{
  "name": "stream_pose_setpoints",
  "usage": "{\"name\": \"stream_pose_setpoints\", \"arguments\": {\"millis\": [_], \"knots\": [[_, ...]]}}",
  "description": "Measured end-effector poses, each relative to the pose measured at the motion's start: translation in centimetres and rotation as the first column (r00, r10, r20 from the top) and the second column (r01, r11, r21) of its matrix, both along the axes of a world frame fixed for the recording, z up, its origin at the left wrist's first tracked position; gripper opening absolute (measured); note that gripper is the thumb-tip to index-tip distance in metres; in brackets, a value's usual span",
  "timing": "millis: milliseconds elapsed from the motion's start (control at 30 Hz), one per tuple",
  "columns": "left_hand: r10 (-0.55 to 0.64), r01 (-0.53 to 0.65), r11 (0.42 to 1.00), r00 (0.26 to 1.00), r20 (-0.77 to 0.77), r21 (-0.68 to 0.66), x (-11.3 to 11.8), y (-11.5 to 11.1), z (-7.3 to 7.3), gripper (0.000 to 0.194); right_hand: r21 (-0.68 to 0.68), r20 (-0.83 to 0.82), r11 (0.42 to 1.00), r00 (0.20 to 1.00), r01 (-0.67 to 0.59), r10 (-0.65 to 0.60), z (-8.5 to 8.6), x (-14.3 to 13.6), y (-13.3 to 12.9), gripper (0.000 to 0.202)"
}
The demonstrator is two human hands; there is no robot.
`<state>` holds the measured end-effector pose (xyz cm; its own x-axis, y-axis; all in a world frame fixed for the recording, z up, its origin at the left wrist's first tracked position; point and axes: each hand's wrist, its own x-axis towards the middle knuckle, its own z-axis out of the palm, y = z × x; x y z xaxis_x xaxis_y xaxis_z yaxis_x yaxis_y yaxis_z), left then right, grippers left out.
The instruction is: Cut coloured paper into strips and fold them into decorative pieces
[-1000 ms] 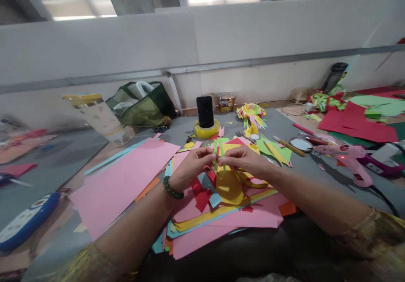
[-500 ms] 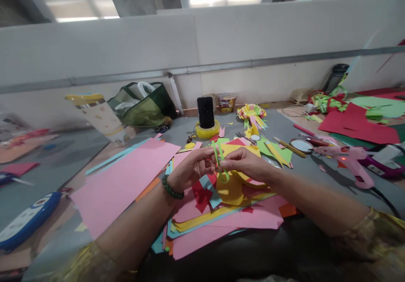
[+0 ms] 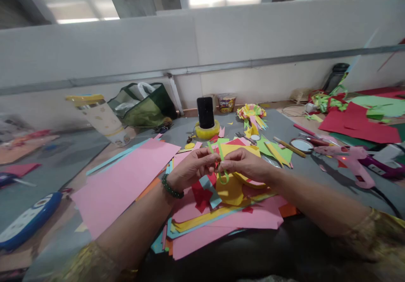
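Observation:
Narrow light-green paper strips point(image 3: 224, 177) are pinched between the fingers of both hands, above a heap of coloured paper. My left hand point(image 3: 191, 169), with a dark green bead bracelet on its wrist, is closed on the strips from the left. From the right, my right hand point(image 3: 245, 162) grips them between thumb and fingers, and the loose ends curve out above and below. The fingertips of the two hands almost meet. Beneath them lie yellow paper point(image 3: 229, 193), red and light-blue scraps and a stack of pink sheets point(image 3: 253, 216).
A phone point(image 3: 205, 112) stands in a yellow tape roll point(image 3: 207, 131). Large pink sheets point(image 3: 126, 180) lie left, beside a tumbler point(image 3: 103, 121) and a blue case point(image 3: 30, 220). At right are a pink glue gun point(image 3: 351, 159), pens and red paper point(image 3: 354, 123). A paper rosette point(image 3: 251, 112) lies behind.
My left hand's fingers have shifted slightly, and the upper end of the green strip now leans further left. My right hand stays almost in place.

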<state>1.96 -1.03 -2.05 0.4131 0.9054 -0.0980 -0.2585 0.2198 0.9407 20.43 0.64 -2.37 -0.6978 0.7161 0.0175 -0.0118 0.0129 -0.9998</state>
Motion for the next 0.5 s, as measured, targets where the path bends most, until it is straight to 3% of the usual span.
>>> {"name": "stream_pose_setpoints", "arguments": {"millis": [233, 500], "knots": [[0.041, -0.014, 0.991, 0.978, -0.202, 0.134, -0.24, 0.22, 0.07, 0.041, 0.146, 0.056, 0.987, 0.996, 0.063, -0.072, 0.00, 0.03, 0.04, 0.042], [0.057, 0.017, 0.980, 0.930, -0.363, 0.197, -0.31, -0.06, 0.40, 0.034, 0.207, 0.151, 0.974, 0.980, 0.093, -0.126, -0.50, 0.11, 0.24, 0.040]]}}
